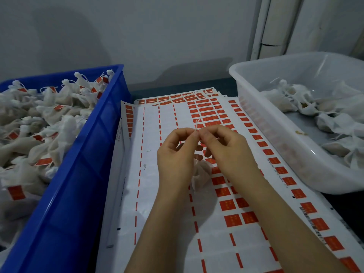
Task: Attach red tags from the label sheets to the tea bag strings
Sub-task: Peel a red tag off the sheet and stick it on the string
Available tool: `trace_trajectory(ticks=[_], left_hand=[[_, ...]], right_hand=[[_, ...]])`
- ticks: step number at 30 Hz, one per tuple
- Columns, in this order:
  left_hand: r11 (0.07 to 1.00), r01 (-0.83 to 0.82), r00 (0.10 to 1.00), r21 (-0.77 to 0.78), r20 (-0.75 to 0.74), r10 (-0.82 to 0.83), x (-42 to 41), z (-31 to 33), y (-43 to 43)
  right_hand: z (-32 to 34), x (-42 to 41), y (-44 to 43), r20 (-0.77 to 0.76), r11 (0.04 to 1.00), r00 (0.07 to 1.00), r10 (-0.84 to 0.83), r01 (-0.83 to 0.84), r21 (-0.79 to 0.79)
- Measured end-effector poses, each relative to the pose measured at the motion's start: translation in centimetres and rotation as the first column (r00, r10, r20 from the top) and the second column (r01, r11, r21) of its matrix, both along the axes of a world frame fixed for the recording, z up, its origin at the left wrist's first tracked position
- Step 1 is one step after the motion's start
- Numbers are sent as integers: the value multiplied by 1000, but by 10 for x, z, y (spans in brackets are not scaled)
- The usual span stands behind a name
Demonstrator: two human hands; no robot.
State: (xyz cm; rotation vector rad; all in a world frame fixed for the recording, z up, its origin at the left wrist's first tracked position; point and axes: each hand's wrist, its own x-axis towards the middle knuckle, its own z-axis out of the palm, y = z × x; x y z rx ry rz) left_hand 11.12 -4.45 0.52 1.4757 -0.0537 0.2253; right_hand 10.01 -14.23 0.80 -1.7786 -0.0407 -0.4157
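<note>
Over the label sheets (167, 223) my left hand (177, 154) and my right hand (226, 148) meet fingertip to fingertip. Both pinch the white string (197, 124) of one tea bag, whose short ends stick up above the fingers. The white tea bag (201, 172) hangs below, between my palms and just above the sheet. A red tag seems to be held at my right fingertips, mostly hidden. Rows of red tags (232, 220) remain on the right half of the top sheet; its left half is peeled bare.
A blue crate (94, 154) on the left holds several tea bags with red tags on them. A clear plastic tub (275, 123) on the right holds untagged tea bags. More label sheets fan out at the back. A grey wall stands behind.
</note>
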Motion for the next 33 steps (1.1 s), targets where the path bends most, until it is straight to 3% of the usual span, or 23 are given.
trace_trajectory(ticks=[10,18,24,27,30,33], left_hand=[[1000,1,1000,0,-11,-1,-1,1,-2],[998,-60,997,11,-47,61,3,-3,3],[989,-133,982,-59,-141,123,5,-3,7],[965,-134,970,-226,-229,81,7,-1,11],[854,-174,940,-490,-342,-5,9,3,18],[749,-268,909,-606,-416,-11,15,1,28]], right_hand=[[0,1,-3,-9,997,998,-57,56,-47],[-1,1,1,-53,995,994,100,-100,-9],[-3,1,5,-154,976,971,182,-198,-94],[-6,0,4,-203,951,953,225,-260,-167],[-10,-3,5,-250,902,936,247,-317,-293],[-10,-3,3,-244,907,945,217,-288,-307]])
